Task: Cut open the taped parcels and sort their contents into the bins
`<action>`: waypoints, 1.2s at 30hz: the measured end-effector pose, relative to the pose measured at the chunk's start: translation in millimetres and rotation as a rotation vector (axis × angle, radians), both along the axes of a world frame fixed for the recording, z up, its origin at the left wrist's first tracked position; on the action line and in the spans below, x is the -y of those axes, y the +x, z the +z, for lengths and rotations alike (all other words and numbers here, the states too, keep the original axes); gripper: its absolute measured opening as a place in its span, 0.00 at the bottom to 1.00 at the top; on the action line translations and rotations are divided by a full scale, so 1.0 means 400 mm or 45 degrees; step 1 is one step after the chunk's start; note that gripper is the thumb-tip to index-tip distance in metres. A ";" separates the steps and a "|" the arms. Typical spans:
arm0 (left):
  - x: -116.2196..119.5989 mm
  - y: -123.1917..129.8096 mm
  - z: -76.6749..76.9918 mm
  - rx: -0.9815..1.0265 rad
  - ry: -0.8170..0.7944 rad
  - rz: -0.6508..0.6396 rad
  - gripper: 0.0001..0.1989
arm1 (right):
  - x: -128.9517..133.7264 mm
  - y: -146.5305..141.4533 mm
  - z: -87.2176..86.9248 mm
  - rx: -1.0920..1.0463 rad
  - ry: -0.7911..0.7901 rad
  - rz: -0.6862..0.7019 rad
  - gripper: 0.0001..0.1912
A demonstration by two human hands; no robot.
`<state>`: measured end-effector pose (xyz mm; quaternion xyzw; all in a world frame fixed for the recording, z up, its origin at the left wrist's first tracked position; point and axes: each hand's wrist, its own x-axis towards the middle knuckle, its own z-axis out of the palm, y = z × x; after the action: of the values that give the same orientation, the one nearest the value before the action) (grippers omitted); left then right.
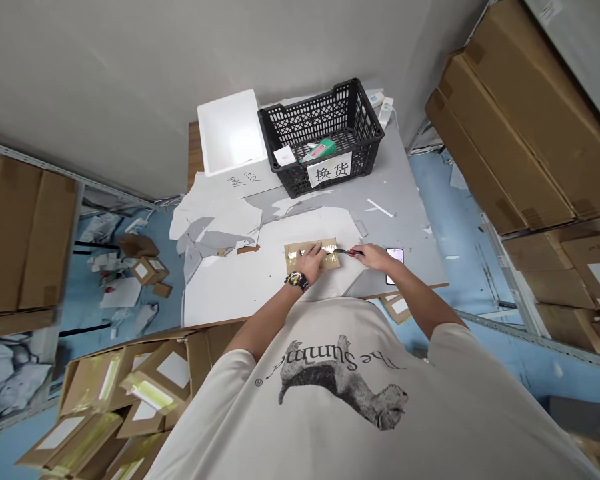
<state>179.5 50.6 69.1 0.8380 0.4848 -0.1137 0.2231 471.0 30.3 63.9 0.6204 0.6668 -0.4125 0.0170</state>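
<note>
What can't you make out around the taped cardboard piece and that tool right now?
Head view:
- Slim tool: too small to tell its kind; the right hand hides its grip end.
- Taped cardboard piece: the left hand covers its middle; glare obscures the tape.
- Phone: screen unreadable.

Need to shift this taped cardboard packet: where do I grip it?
Pinch the packet by its left end, from the left, probably: it lies flat, the left hand covers its middle, and the tool in the right hand reaches its right side.
</note>
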 end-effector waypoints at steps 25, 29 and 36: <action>-0.043 -0.035 -0.029 0.262 0.102 0.127 0.31 | 0.165 0.037 -0.075 -0.472 -0.007 -0.731 0.26; -0.071 -0.018 -0.055 0.180 0.159 0.208 0.37 | 0.165 -0.023 -0.056 -0.362 0.145 -0.645 0.27; -0.075 -0.007 -0.077 0.136 0.178 0.231 0.31 | 0.161 -0.091 -0.018 -0.005 0.300 -0.259 0.28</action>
<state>176.9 80.6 38.3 0.8091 0.5528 -0.0143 0.1989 434.7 -34.1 56.6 0.6818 0.6442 -0.3321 -0.0992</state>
